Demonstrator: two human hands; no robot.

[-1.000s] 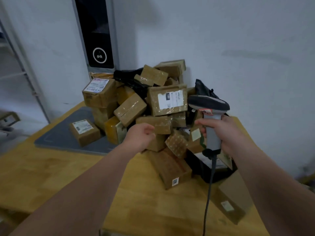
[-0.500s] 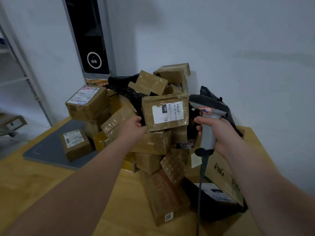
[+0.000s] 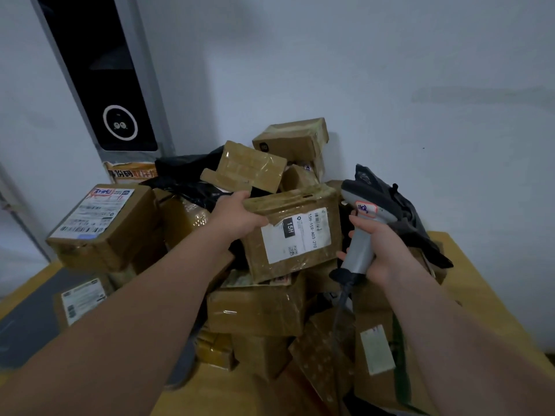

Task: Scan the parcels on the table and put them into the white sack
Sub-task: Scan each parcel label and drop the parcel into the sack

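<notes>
Grey mat point(image 3: 27, 334), far left on the wooden counter point(image 3: 480, 283), carried one small labelled box point(image 3: 81, 303). Large carton point(image 3: 102, 226) with a printed label, next right, sat on the left flank of the heap.

Heap of parcels point(image 3: 258, 313): taped brown boxes and black bags, piled against the wall, many deep.

Left hand point(image 3: 237, 219): fingers curled over the top left corner of the 15H parcel point(image 3: 295, 235), thumb across its front face. The parcel was tilted, label toward the camera, at the heap's middle. It was resting there or perhaps just lifted; the view left that unclear.

Scanner point(image 3: 360, 235): grey, corded, just right of that parcel, head level with its top edge.

Right hand point(image 3: 384, 247): wrapped round the scanner's handle.

Black bag point(image 3: 414, 223): behind the scanner, far right.

White sack: not in view.

Progress, as judged: early. One parcel was in hand for scanning, no bagged parcel was shown, and nearly the whole heap was left to scan and sack.
</notes>
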